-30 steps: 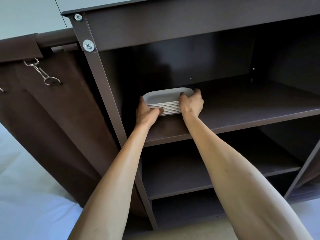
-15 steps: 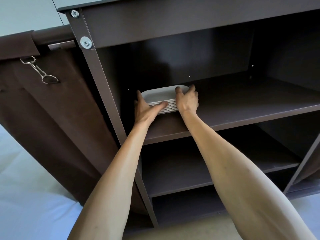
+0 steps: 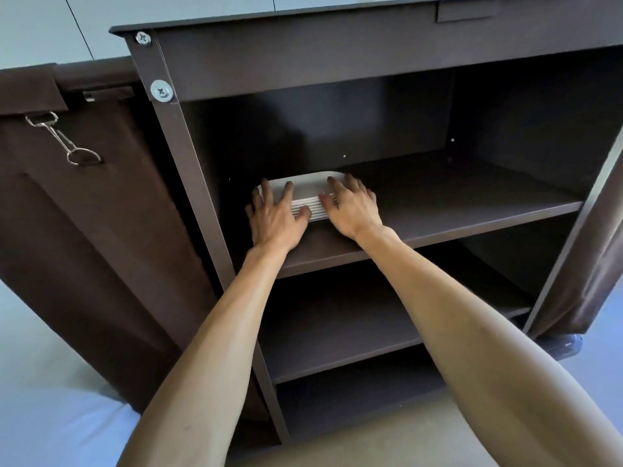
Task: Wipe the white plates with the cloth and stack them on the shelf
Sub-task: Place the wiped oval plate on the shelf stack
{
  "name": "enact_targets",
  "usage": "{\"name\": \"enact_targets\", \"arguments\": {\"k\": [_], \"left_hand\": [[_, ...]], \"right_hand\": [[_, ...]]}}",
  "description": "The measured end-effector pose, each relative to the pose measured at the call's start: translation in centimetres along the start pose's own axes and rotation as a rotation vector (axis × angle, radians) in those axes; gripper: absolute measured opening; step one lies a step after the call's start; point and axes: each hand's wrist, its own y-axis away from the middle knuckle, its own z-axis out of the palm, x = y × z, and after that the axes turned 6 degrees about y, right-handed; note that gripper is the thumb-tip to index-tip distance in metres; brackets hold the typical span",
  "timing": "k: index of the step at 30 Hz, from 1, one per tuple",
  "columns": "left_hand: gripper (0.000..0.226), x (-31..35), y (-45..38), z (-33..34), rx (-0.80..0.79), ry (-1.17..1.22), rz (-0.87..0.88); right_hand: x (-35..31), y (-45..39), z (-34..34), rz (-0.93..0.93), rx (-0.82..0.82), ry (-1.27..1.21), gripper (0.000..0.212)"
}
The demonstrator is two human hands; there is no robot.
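Forearms reached in from below toward the dark cabinet's upper shelf [image 3: 472,210]. The left hand [image 3: 274,215] lay spread, fingers straight, against the left end of the stack of white plates [image 3: 305,193]; the right hand [image 3: 352,207] rested flat and wide on its right end. The stack sat at the shelf's left side, near the corner post [image 3: 188,183].
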Motion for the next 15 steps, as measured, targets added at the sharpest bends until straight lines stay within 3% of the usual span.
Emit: {"name": "enact_targets", "arguments": {"k": [2, 8, 15], "left_hand": [[0.061, -0.1, -0.1, 0.1, -0.022, 0.009, 0.02], [0.068, 0.6, 0.5, -1.1, 0.1, 0.113, 0.017], [0.053, 11.1, 2.5, -0.2, 0.212, 0.481, 0.254]], "right_hand": [[0.1, 0.4, -0.2, 0.004, -0.039, -0.034, 0.055], [1.5, 2.0, -1.9, 0.106, 0.077, -0.063, 0.066], [7.6, 7.2, -6.1, 0.327, 0.224, -0.093, 0.065]]}}
